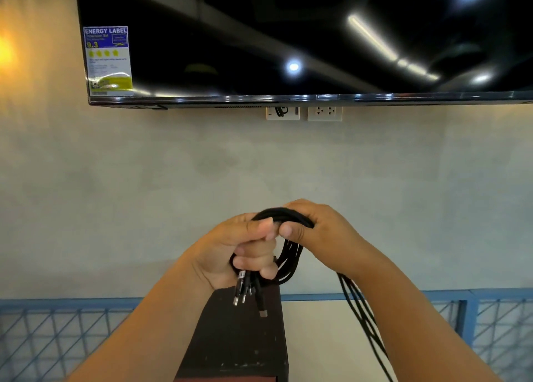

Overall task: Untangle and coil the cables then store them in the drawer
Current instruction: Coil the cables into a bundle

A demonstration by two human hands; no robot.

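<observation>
Hands (pixel 239 249) (pixel 314 226) grip cables (pixel 292 256) (sticker (pixel 108 61) reads "ENERGY LABEL").

Head cam, close above raised hands (pixel 256 246), facing wall (pixel 144 180) w/ TV (pixel 288 35)

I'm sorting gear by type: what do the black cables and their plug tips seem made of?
The cables have a matte black jacket, likely rubber or braid; blur leaves it open. The plug tips look like bare metal, silvery and glinting.
</observation>
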